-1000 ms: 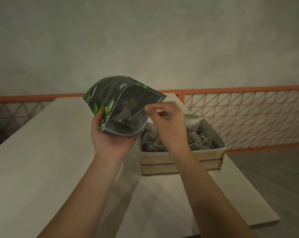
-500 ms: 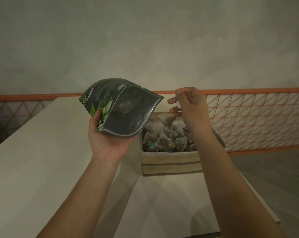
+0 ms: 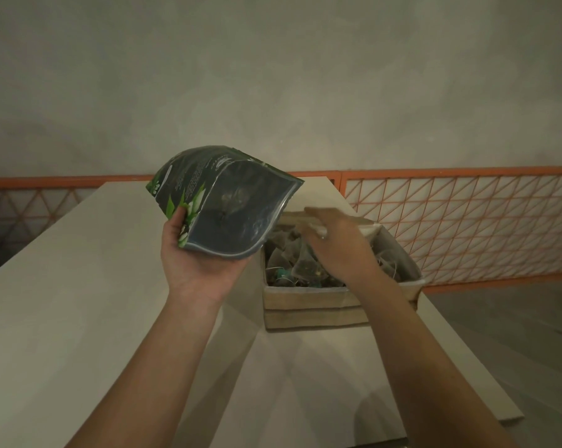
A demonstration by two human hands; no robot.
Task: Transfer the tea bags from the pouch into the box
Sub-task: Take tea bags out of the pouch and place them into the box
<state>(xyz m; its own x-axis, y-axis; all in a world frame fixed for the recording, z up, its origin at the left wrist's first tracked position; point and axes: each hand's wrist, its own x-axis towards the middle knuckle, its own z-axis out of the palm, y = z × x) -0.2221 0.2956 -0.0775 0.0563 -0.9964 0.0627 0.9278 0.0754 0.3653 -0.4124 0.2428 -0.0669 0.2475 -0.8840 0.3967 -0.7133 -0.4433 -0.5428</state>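
The tea bags (image 3: 300,265) lie heaped in the open box (image 3: 308,300), pale pyramid sachets with strings and a few teal tags among them, and at least one more dim shape shows through the clear side of the pouch (image 3: 228,202). The pouch is dark with green leaf print, held up in the air and tipped so that its open mouth faces down and toward the box, just above the box's left near corner. The left hand (image 3: 198,263) grips the pouch from below, its thumb curled up over the printed edge and the palm cupped under the lower seam. The right hand (image 3: 337,244) hovers over the middle of the box, back of the hand upward, fingers stretched toward the pouch mouth and held close together; a small whitish scrap shows beneath the fingers, but whether the hand pinches it or merely passes over it I cannot tell. The box is a brown cardboard one, standing on the pale desk (image 3: 79,318) directly under the right hand and just right of the left wrist. Beyond both hands runs an orange lattice railing (image 3: 467,218), and behind it a plain grey wall (image 3: 273,76).
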